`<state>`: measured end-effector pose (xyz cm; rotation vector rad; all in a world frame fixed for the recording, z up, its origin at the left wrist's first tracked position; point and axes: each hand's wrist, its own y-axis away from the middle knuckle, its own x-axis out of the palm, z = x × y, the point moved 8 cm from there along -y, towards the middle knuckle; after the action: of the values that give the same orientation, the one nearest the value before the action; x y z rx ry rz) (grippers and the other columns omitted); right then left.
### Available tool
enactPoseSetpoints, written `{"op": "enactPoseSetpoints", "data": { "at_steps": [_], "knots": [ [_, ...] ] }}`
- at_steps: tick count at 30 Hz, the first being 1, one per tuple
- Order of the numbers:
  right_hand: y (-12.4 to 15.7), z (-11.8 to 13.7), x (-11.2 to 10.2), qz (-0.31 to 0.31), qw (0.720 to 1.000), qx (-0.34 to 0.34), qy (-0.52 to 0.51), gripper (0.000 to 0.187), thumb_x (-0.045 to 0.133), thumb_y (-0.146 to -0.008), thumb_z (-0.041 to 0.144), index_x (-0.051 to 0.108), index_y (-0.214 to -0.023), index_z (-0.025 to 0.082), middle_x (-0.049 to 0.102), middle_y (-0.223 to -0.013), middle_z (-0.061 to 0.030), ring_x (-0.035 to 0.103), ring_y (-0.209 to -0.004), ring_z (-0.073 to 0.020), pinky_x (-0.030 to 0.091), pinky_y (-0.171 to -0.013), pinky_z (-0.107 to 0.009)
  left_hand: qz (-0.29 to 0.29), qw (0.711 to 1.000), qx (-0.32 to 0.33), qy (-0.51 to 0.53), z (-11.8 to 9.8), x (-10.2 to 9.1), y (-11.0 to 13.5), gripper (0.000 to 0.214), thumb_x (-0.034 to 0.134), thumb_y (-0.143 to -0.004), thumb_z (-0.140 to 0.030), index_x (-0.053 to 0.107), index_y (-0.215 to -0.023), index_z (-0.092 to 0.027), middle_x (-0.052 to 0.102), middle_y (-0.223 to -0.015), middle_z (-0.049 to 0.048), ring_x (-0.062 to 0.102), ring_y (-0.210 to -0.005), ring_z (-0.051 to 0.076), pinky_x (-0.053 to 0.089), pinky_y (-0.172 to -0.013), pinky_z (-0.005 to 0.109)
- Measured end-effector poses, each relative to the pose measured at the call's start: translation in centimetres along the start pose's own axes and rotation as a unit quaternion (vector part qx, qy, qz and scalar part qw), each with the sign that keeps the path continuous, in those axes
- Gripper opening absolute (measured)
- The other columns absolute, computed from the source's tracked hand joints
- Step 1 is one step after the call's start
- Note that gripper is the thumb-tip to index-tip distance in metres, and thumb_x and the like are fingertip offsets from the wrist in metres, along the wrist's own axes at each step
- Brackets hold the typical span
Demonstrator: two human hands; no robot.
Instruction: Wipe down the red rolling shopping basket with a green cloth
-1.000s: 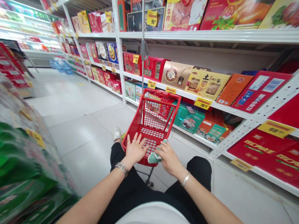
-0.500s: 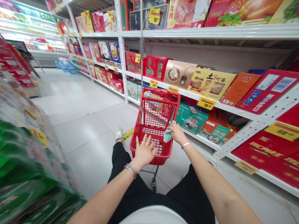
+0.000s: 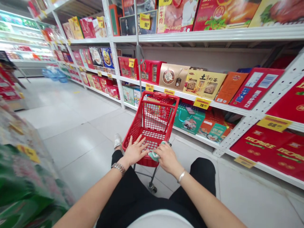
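Note:
A red wire shopping basket-cart [image 3: 155, 120] stands on a wheeled frame directly in front of me, with a thin metal pole [image 3: 137, 34] rising from it. My left hand [image 3: 135, 151] lies with spread fingers on the basket's near edge. My right hand [image 3: 167, 159] presses a crumpled teal cloth [image 3: 154, 155] against the same edge. Inside the basket lies a red box [image 3: 161, 112], partly hidden behind the wire mesh. My white shoe [image 3: 117, 141] shows on the floor left of the basket.
White shelves [image 3: 190, 38] of boxed gift goods with yellow price tags [image 3: 201, 103] line the right side. Blurred green packages [image 3: 23, 186] stand close on the left. A grey tiled aisle floor [image 3: 78, 133] runs ahead, with blue water bottles [image 3: 54, 74] in the distance.
My right hand has come back from the basket's right side to its near edge, bringing the teal cloth beside my left hand. The shelves have shifted left in view.

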<state>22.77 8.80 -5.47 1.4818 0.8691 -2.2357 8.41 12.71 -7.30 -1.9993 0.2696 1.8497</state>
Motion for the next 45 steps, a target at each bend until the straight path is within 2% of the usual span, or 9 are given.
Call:
{"op": "enactPoseSetpoints", "data": {
  "at_steps": [9,13,19,25,29,32,35,39,45],
  "knots": [
    [-5.9,-8.7,-3.1,0.004,0.995,0.092,0.044,0.029,0.052,-0.087,0.010,0.073,-0.104,0.020,0.069,-0.105,-0.0098,0.057,-0.106,-0.0236,0.031,-0.112,-0.047,0.002,1.000,-0.005,-0.009,-2.1,0.5,0.0,0.043,0.035,-0.101,-0.045,0.069,-0.123,-0.034,0.052,-0.150,0.0040,0.035,-0.147,0.029,0.011,-0.120,0.067],
    [-5.9,-9.7,-3.6,0.000,0.995,0.089,0.044,0.025,0.053,-0.087,0.010,0.075,-0.098,0.019,0.069,-0.100,-0.0096,0.058,-0.103,-0.0233,0.032,-0.110,-0.044,0.011,1.000,-0.021,-0.004,-3.7,0.4,0.4,0.045,0.032,-0.102,-0.045,0.071,-0.122,-0.032,0.050,-0.151,0.0043,0.036,-0.146,0.031,0.016,-0.118,0.069],
    [-4.6,-7.5,-3.0,-0.014,0.997,0.072,0.034,0.028,0.056,-0.081,0.004,0.074,-0.097,0.018,0.069,-0.096,-0.0087,0.059,-0.101,-0.0227,0.029,-0.113,-0.043,0.002,1.000,-0.013,-0.015,-2.0,-0.1,1.9,0.045,0.037,-0.100,-0.050,0.067,-0.129,-0.033,0.049,-0.152,0.0048,0.034,-0.147,0.033,0.020,-0.118,0.066],
    [-3.3,-2.2,-1.6,-0.042,0.999,0.019,-0.028,0.029,0.056,-0.082,0.005,0.071,-0.102,0.019,0.068,-0.099,-0.0065,0.058,-0.101,-0.0213,0.029,-0.114,-0.044,0.050,0.998,-0.006,-0.036,4.9,-0.2,2.5,0.047,0.043,-0.096,-0.053,0.061,-0.135,-0.034,0.049,-0.152,0.0040,0.033,-0.148,0.030,0.017,-0.121,0.059],
    [-3.2,1.2,-1.0,-0.036,0.996,-0.033,-0.071,0.029,0.058,-0.087,0.010,0.068,-0.112,0.021,0.068,-0.105,-0.0066,0.058,-0.103,-0.0203,0.033,-0.111,-0.042,0.087,0.991,-0.087,-0.047,8.5,-0.8,2.6,0.049,0.036,-0.099,-0.047,0.061,-0.137,-0.028,0.048,-0.152,0.0067,0.029,-0.149,0.032,0.016,-0.120,0.062],
    [-3.5,2.9,-0.8,-0.016,0.993,-0.064,-0.095,0.030,0.058,-0.089,0.011,0.066,-0.116,0.023,0.068,-0.110,-0.0056,0.057,-0.108,-0.0195,0.032,-0.112,-0.042,0.064,0.989,-0.127,-0.029,7.3,-0.9,2.7,0.056,0.023,-0.102,-0.043,0.051,-0.145,-0.022,0.045,-0.154,0.0099,0.025,-0.151,0.032,0.017,-0.118,0.066],
    [-3.8,3.4,-0.6,-0.001,0.994,-0.068,-0.080,0.035,0.056,-0.088,0.010,0.065,-0.119,0.025,0.068,-0.112,-0.0048,0.057,-0.111,-0.0194,0.026,-0.116,-0.044,0.063,0.994,-0.089,0.007,3.7,0.1,2.7,0.058,0.015,-0.103,-0.040,0.041,-0.151,-0.022,0.041,-0.157,0.0086,0.023,-0.151,0.029,0.017,-0.119,0.066],
    [-4.0,0.8,-1.5,-0.004,0.999,-0.017,-0.027,0.040,0.052,-0.086,0.007,0.067,-0.118,0.026,0.067,-0.113,-0.0062,0.057,-0.111,-0.0216,0.025,-0.117,-0.046,0.082,0.987,-0.138,0.031,3.1,0.5,3.0,0.058,0.013,-0.103,-0.037,0.039,-0.153,-0.022,0.039,-0.158,0.0089,0.024,-0.151,0.029,0.017,-0.118,0.066],
    [-3.6,-8.6,-7.2,-0.056,0.993,0.090,0.060,0.043,0.049,-0.081,0.004,0.071,-0.113,0.024,0.069,-0.117,-0.0083,0.055,-0.116,-0.0251,0.019,-0.118,-0.052,0.074,0.986,-0.147,0.026,5.1,-0.4,2.6,0.057,0.014,-0.103,-0.035,0.046,-0.149,-0.025,0.040,-0.157,0.0063,0.023,-0.151,0.027,0.015,-0.121,0.062]
  ]
}}
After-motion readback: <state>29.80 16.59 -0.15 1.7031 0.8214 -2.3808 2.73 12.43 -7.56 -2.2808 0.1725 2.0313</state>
